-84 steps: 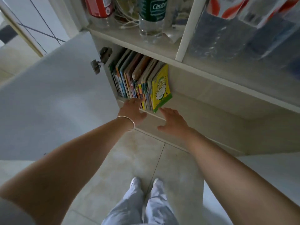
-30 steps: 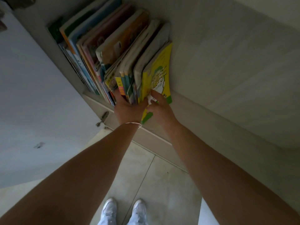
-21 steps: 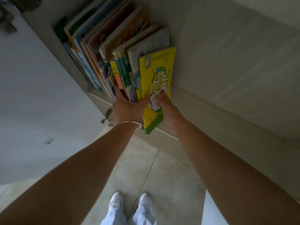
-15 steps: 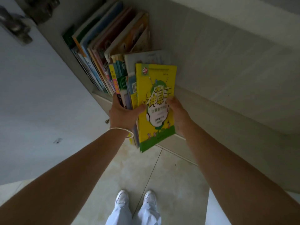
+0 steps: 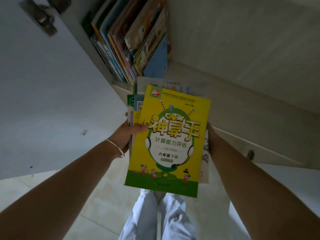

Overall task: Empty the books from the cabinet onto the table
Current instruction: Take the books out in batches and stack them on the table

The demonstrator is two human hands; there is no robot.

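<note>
I hold a stack of books (image 5: 170, 135) flat in front of me, a yellow and green workbook on top. My left hand (image 5: 127, 134) grips the stack's left edge, thumb on the cover. My right hand (image 5: 210, 135) clasps the right edge, mostly hidden behind the books. The stack is outside the cabinet (image 5: 242, 66), above the floor. Several more books (image 5: 131, 40) still stand leaning in the cabinet's left corner.
The white cabinet door (image 5: 52, 101) stands open at the left, its hinge (image 5: 43, 21) near the top. The cabinet's lower front edge (image 5: 242, 139) runs to the right. Below are the tiled floor (image 5: 97, 196) and my legs (image 5: 159, 217).
Both hands have pulled the stack of books out of the cabinet and lowered it flat toward me. The books left behind lean to the right.
</note>
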